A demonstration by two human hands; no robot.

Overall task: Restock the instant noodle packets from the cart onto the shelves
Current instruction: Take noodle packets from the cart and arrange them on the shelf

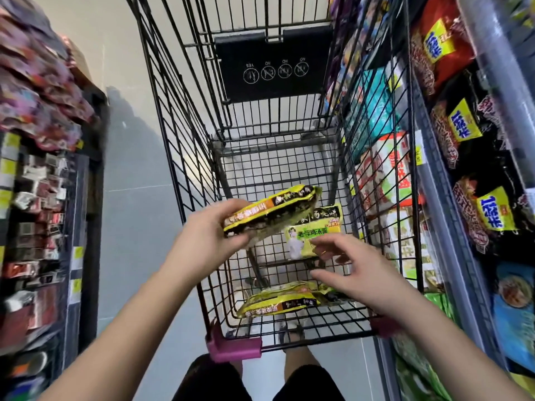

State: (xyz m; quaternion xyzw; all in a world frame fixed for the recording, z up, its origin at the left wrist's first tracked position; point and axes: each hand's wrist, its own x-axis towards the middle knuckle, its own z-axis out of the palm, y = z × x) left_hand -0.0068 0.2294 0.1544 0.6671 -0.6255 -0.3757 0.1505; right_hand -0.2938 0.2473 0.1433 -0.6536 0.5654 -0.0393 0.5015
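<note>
Magenta plastic caps [234, 347] on the handle mark the near edge of the cart [185, 157]; I am looking straight down into its wire basket.

Near edge of basket floor: one yellow-green near packet [280, 303], lying flat, untouched.

Right hand [367, 273]: above the basket just beyond that packet, fingers spread and loose, holding nothing. Its fingertips overlap the lower edge of the leaning packet [314, 233]; I cannot tell whether they touch it.

Left hand [208, 235]: clamped on the held packets [269, 211], thumb on top and fingers beneath, at one short end. Looks like two stacked, lifted clear of the basket floor.

The leaning packet is propped toward the right wall of the basket, printed face toward me.

Handling, my judgement: light. Film wrapper is slick and crinkly; the noodle block inside is stiff but brittle. I would grip across the block at the long edges, not by the sealed end flaps, with a modest squeeze. A stacked pair may slide apart if tilted.

Far end of cart: black flap [272, 68] with printed symbols. Along the cart's right side runs the shelf [434, 175], carrying stocked packets [463, 123], the likely destination.
</note>
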